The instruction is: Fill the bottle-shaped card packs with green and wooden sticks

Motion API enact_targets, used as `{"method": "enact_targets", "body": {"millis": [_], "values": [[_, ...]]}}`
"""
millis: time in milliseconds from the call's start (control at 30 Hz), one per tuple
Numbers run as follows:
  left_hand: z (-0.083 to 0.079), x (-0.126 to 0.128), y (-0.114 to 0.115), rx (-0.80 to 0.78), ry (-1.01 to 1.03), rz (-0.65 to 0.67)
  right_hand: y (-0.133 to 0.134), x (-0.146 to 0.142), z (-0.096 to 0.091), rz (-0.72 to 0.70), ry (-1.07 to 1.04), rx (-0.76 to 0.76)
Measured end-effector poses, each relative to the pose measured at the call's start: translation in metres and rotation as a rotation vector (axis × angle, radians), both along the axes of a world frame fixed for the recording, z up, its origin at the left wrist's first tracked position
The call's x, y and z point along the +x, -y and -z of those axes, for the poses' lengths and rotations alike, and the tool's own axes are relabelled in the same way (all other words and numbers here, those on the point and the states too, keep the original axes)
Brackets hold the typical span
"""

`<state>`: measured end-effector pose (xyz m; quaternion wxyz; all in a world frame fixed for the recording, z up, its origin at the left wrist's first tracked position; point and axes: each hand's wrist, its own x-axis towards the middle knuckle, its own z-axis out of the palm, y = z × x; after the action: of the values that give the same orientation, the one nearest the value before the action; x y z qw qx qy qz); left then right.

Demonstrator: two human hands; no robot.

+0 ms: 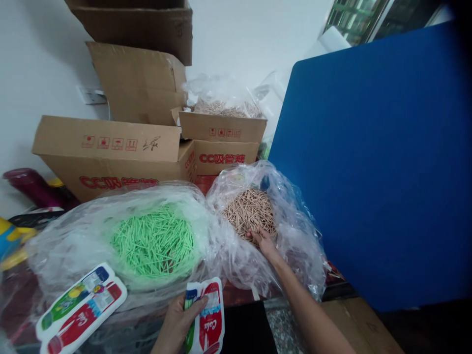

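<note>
Evidently, plenty is left loose: green straws (153, 241) and brown straws (254, 209) lie heaped in open clear bags on the tabletop. Our left hand (179, 317) has its fingers closed around a Cola pack (212, 314); how full it is, we cannot tell. Our right hand (264, 243) touches the brown heap, fingers slightly curled — whether they grip any, we cannot tell. A second pack (83, 309), also marked "Cola", lies at left. Behind, the left carton (110, 169) and right carton (225, 129) read "CC吸管糖" in red — the left adds handwriting, apparently "绿".
</note>
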<state>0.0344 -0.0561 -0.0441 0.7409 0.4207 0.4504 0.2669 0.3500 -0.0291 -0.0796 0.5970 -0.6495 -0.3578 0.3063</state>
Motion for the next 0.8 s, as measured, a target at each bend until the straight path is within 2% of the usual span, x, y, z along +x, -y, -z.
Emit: {"method": "enact_targets", "body": {"millis": [133,400,600,800], "values": [[0.001,-0.002,0.001,-0.015,-0.008,-0.003,0.000,0.006,-0.005,0.036,0.010,0.027],[-0.002,0.004,0.001,-0.055,0.001,0.023,0.008,0.006,-0.007,-0.001,0.043,0.022],[-0.014,0.014,-0.007,-0.004,-0.009,0.061,-0.008,0.018,-0.024,0.011,-0.122,0.012],[-0.029,0.041,-0.025,0.154,0.029,0.155,-0.010,0.018,-0.039,0.063,-0.306,0.083]]}}
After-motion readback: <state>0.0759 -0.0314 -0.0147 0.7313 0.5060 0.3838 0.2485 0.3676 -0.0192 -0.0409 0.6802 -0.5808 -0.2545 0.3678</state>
